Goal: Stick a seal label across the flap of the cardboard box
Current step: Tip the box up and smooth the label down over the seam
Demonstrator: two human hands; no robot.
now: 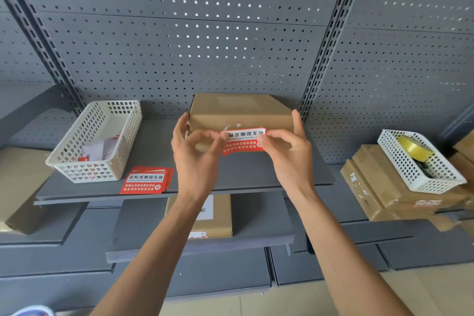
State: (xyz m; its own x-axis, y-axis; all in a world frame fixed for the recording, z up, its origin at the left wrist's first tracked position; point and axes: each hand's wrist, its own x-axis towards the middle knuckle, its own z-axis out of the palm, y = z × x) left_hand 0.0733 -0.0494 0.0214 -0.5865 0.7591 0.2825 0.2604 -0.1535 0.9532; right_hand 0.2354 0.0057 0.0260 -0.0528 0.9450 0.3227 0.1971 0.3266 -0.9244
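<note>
A flat brown cardboard box (238,110) lies on the grey shelf (154,151) against the pegboard. Just in front of its front face I hold a red and white seal label (242,141) stretched between both hands. My left hand (195,156) pinches the label's left end with thumb and forefinger. The label's right end is pinched by my right hand (287,154). The label's top edge overlaps the box's front face; whether it touches the box I cannot tell.
A stack of spare seal labels (145,181) lies on the shelf beside a white basket (95,141) with paper scraps. At the right, another white basket (420,161) with a yellow tape roll (415,149) rests on cardboard boxes (379,187). A labelled box (213,218) sits on the lower shelf.
</note>
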